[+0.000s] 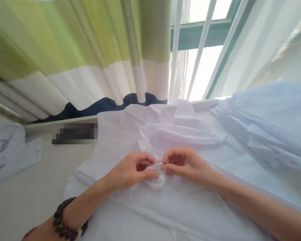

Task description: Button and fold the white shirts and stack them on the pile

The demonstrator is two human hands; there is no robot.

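Note:
A thin white garment (pixel 180 204), which looks like a shirt, lies spread over the table in front of me. Near its middle, my left hand (pixel 132 169) pinches a gathered fold of the white cloth between thumb and fingers. Close against it, my right hand (pixel 184 164) has its thumb and forefinger pressed together on the same bit of cloth. The fingertips of both hands almost meet. A small folded piece (pixel 157 179) of the cloth sticks out below them. Whether a button or other small part lies between the fingertips is hidden.
A stack of folded white cloth (pixel 273 124) lies at the right. More pale cloth (pixel 10 150) is on the left of the table (pixel 40 197). A dark, blurred-out object (pixel 75 134) rests near the back edge. Behind hang green and white curtains (pixel 90 57) beside a barred window (pixel 200 40).

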